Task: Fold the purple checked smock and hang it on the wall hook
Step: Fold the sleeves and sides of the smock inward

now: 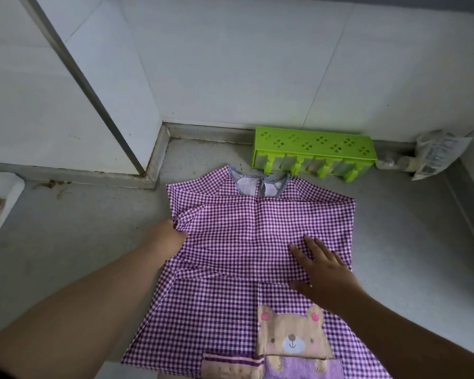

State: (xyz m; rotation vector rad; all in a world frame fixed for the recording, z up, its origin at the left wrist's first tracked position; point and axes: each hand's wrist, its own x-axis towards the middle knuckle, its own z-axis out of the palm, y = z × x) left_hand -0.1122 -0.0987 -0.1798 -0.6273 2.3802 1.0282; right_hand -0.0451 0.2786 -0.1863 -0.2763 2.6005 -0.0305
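Smock (246, 242) laid flat on bench (80, 242), neckline toward frame top; left edge is pinched by left hand (170, 236), right hand (323, 272) pressed open mid-frame.

Purple checked smock (246, 242) flat on the table (93, 236), left hand (173, 235) pinching its 9 o'clock edge, right hand (326, 269) pressing flat.

Purple checked smock (238, 242), flat, sleeves folded in
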